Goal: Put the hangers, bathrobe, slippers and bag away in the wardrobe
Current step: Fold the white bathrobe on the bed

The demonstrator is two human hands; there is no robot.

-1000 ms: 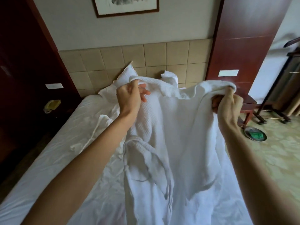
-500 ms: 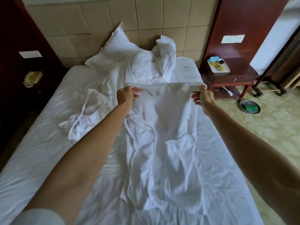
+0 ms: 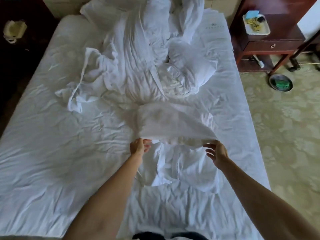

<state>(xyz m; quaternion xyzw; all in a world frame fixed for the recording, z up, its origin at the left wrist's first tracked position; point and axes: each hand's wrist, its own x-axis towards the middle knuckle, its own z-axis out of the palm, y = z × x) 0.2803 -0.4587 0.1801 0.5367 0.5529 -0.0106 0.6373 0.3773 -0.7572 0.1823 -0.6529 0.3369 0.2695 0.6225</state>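
two hands: the left hand [image 3: 138,148] and right hand [image 3: 216,152] at the near fold of one white bathrobe [image 3: 173,122]. beyond them, one rumpled duvet [image 3: 138,66] and one second robe-like bundle [image 3: 90,78]. further right of the right hand, one nightstand [image 3: 270,42], one tray [image 3: 256,25], one round dish [image 3: 280,83].

Hotel bedroom, white bed [image 3: 52,153], wooden nightstand [image 3: 270,44]

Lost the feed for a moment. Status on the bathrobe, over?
Left hand pinches the bathrobe edge; right hand open at the other corner. Top half folding over the lower half on the bed. Crumpled bedding beyond, not blocking.
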